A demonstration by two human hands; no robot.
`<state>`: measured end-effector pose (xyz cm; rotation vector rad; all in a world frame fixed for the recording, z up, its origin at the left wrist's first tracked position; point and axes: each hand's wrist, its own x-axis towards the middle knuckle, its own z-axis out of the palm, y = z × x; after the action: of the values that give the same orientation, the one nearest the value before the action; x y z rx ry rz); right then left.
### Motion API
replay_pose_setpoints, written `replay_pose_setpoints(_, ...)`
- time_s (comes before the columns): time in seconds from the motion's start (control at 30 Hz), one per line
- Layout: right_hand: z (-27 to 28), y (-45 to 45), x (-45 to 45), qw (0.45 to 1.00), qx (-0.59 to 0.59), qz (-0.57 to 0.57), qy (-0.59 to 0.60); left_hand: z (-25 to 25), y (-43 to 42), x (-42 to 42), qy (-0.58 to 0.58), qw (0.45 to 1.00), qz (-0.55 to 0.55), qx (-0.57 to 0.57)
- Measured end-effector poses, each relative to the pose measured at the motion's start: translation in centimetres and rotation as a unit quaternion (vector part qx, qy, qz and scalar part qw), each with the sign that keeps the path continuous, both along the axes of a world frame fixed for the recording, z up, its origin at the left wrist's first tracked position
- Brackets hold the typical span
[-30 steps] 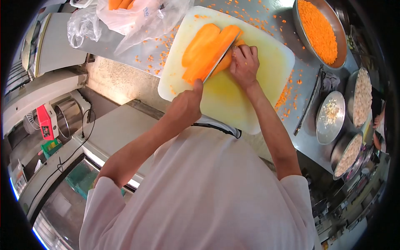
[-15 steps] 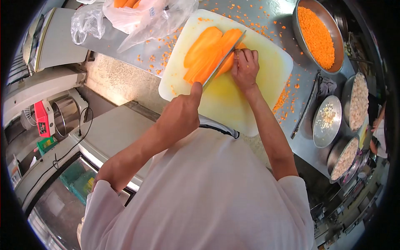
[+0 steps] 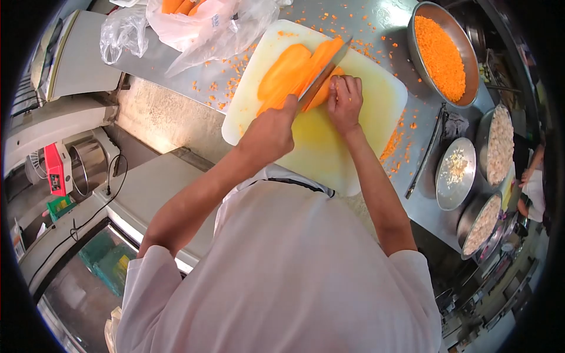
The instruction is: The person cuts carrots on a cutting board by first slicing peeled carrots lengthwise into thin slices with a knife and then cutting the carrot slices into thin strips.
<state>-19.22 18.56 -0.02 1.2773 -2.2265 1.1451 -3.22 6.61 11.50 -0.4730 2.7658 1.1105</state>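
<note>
My left hand (image 3: pixel 269 134) is wrapped round the handle of a knife; its blade (image 3: pixel 325 69) lies slanted across the carrot, pointing up and to the right. Sliced orange carrot (image 3: pixel 285 73) lies in long flat pieces on the left part of a white cutting board (image 3: pixel 329 162). Just right of the blade, the bent fingers of my right hand (image 3: pixel 345 101) press on a carrot piece (image 3: pixel 321 94) and hold it against the board. The fingertips are close to the blade.
A metal bowl of chopped carrot (image 3: pixel 441 56) stands at the upper right. Below it are a dark rod (image 3: pixel 425 154), a bowl with pale bits (image 3: pixel 455 172) and two bowls of pale food (image 3: pixel 500 144). Plastic bags (image 3: pixel 194 29) lie upper left. Another person's arm (image 3: pixel 531 167) shows far right.
My left hand has moved slightly up and to the right with the knife, and the blade reaches further past the carrot. My right hand stays at the carrot, slightly lower in view.
</note>
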Motion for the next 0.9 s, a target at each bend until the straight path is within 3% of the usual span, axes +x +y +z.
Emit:
replay_pose_setpoints(0.2, 0.2, -0.2, 0.2, 1.000, -0.007, -0.001, -0.006, 3.1, 1.0, 3.2, 0.028, 0.999, -0.017, 0.005)
replay_pose_setpoints(0.3, 0.0, -0.1, 0.1, 1.000, -0.004, 0.006, -0.009, 1.7, 1.5, 3.0, 0.075, 0.997, -0.027, 0.008)
replay_pose_setpoints(0.37, 0.2, -0.1, 0.1, 1.000, 0.004, 0.006, -0.004, 0.1, 1.7, 0.8, -0.037, 0.999, -0.006, -0.007)
replay_pose_setpoints(0.5, 0.0, 0.1, 0.0, 1.000, -0.004, 0.004, -0.001, -3.6, 1.3, -2.0, -0.007, 0.998, -0.010, -0.054)
replay_pose_setpoints(0.57, -0.2, 0.4, 0.4, 1.000, -0.012, 0.007, -0.007, -3.6, 0.8, -1.8, 0.022, 1.000, -0.020, -0.009)
replay_pose_setpoints(0.73, 0.1, 0.0, 0.1, 1.000, -0.019, -0.003, -0.007, 2.9, 0.5, -0.4, -0.021, 1.000, -0.017, 0.000)
replay_pose_setpoints(0.9, 0.1, 0.1, 0.2, 1.000, -0.022, -0.001, -0.016, 2.8, 0.9, 0.9, 0.004, 0.999, -0.032, 0.003)
